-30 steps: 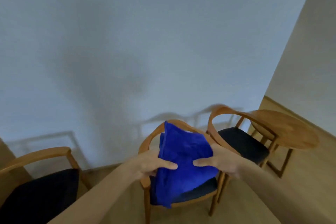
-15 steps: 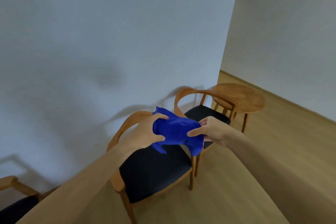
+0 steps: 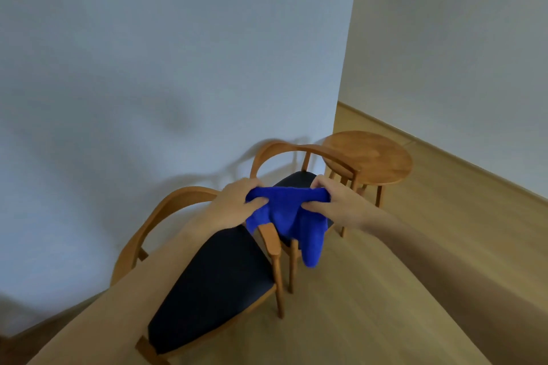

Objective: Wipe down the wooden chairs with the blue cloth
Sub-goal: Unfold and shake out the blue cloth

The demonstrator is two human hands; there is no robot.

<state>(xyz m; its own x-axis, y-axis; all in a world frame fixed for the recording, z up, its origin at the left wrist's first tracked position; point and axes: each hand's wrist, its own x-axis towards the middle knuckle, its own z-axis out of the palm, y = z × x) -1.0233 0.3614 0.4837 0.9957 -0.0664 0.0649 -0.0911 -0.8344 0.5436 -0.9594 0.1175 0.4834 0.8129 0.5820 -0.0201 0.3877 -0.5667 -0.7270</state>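
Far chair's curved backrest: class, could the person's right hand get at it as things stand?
Probably yes. The right hand hangs just in front of the far chair, and nothing stands between them. But its grip is taken up with the blue cloth, shared with the left hand.

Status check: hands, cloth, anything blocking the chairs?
Left hand and right hand both grip the blue cloth, bunched, held in the air. Two wooden chairs below: near chair, far chair. Cloth touches neither. Nothing in the way.
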